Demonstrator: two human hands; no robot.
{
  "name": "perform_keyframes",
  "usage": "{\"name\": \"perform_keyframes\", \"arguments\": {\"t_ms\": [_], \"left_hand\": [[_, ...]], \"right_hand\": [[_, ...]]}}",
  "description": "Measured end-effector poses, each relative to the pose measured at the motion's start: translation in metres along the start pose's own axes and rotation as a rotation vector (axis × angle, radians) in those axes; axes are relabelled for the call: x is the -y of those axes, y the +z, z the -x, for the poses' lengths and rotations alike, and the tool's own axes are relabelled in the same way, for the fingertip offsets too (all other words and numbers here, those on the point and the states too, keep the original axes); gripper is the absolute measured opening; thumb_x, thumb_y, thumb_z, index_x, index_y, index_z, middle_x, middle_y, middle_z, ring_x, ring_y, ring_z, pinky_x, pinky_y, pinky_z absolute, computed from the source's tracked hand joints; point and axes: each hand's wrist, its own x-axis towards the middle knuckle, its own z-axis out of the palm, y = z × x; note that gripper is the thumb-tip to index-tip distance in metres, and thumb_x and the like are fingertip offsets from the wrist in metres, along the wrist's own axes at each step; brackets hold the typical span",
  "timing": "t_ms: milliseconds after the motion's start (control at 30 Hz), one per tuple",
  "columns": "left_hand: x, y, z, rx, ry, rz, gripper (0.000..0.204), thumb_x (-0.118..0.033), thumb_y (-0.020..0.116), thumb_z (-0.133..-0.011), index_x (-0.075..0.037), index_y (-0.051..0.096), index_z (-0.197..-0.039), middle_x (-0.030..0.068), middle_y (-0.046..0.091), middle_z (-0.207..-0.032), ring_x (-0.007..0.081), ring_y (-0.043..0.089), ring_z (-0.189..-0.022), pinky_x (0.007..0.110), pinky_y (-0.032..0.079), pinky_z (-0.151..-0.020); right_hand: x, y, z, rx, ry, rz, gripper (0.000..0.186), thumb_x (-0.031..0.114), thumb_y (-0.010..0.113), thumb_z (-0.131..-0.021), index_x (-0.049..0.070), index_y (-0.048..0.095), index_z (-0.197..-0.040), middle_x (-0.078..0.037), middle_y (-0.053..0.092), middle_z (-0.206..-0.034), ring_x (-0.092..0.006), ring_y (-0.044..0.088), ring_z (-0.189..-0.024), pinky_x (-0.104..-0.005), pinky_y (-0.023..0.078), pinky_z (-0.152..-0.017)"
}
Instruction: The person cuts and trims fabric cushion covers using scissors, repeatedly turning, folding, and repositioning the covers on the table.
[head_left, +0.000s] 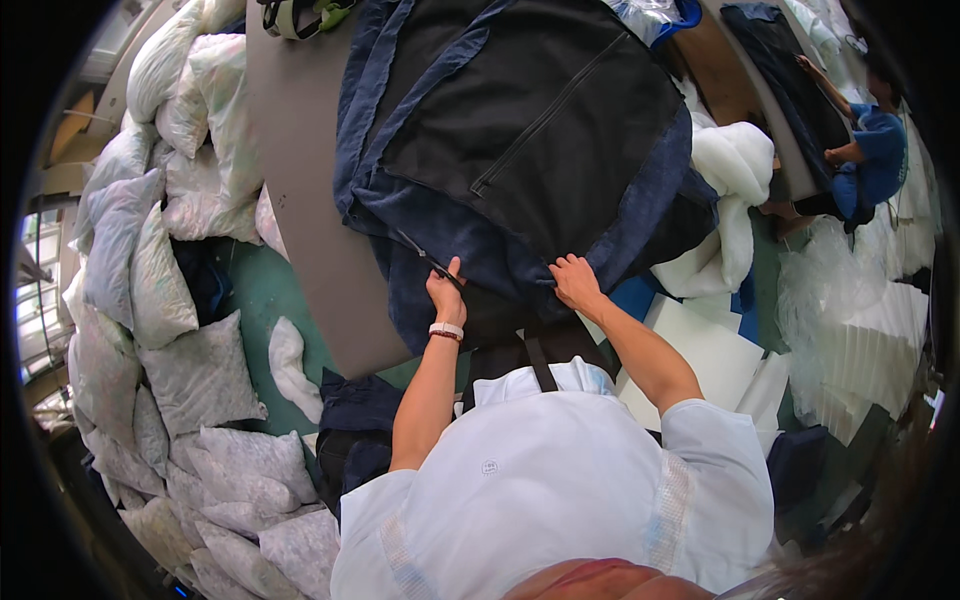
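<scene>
A large cover of black cloth [470, 130] with navy fabric edges [440, 215] lies spread over the table in front of me. A long zipper [550, 115] runs slantwise across its black panel. My left hand [447, 295] is closed on dark-handled scissors [424, 255], whose blades point up and left over the navy fabric. At the cover's near edge, my right hand [577, 283] pinches the navy fabric between thumb and fingers. Exactly how much cloth it grips is hidden.
The grey tabletop [305, 200] shows left of the cover. Stuffed pillows [205, 375] pile up along the left. White batting [735, 165], foam sheets [700, 345] and clear plastic wrap [820, 285] lie to the right. A person in blue [880, 150] works at another table, far right.
</scene>
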Motion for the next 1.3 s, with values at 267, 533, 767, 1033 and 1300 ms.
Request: {"name": "perform_keyframes", "arguments": {"t_ms": [267,533,767,1033,1300], "left_hand": [[-0.022,-0.015,-0.005,-0.112,0.281,0.302,0.02,-0.003,0.062,-0.084,-0.001,0.047,-0.097,0.0025,0.048,-0.092,0.0123,0.046,-0.084,0.024,0.037,-0.08],[-0.036,-0.198,0.03,-0.511,0.387,-0.739,0.029,-0.023,0.061,-0.088,0.003,0.05,-0.089,0.011,0.06,-0.081,0.0175,0.057,-0.071,0.031,0.046,-0.068],[-0.058,-0.107,0.032,-0.588,0.298,-0.671,0.041,-0.028,0.078,-0.073,0.004,0.055,-0.085,0.0107,0.063,-0.081,0.0172,0.059,-0.074,0.03,0.047,-0.068],[-0.031,-0.104,-0.029,-0.66,0.05,-0.589,0.054,-0.029,0.083,-0.066,0.007,0.051,-0.092,0.0098,0.06,-0.083,0.0207,0.057,-0.073,0.032,0.046,-0.07],[-0.021,-0.104,-0.05,-0.57,0.126,-0.437,0.042,-0.01,0.081,-0.067,0.005,0.051,-0.092,0.0024,0.054,-0.081,0.0119,0.052,-0.076,0.025,0.044,-0.069]], "right_hand": [[0.06,-0.092,0.0,0.016,-0.281,-0.136,0.023,0.025,0.07,-0.062,0.006,0.061,-0.073,-0.007,0.059,-0.078,-0.0238,0.056,-0.08,-0.0345,0.044,-0.071],[0.112,-0.111,-0.1,0.1,-0.078,-0.446,0.038,0.04,0.065,-0.077,0.005,0.063,-0.091,-0.012,0.061,-0.08,-0.0311,0.059,-0.087,-0.0418,0.05,-0.072],[0.147,-0.044,-0.181,-0.069,-0.525,-0.479,0.035,0.029,0.066,-0.078,0.003,0.054,-0.099,-0.01,0.054,-0.102,-0.0278,0.057,-0.092,-0.0386,0.051,-0.073],[0.2,-0.003,-0.194,0.208,-0.366,-0.249,0.038,0.032,0.069,-0.076,0.002,0.056,-0.093,-0.014,0.064,-0.086,-0.0293,0.065,-0.08,-0.0383,0.053,-0.066],[0.211,0.017,-0.201,0.17,-0.435,-0.137,0.01,0.012,0.055,-0.079,0.003,0.058,-0.081,-0.015,0.065,-0.076,-0.0305,0.066,-0.071,-0.0389,0.053,-0.061]]}}
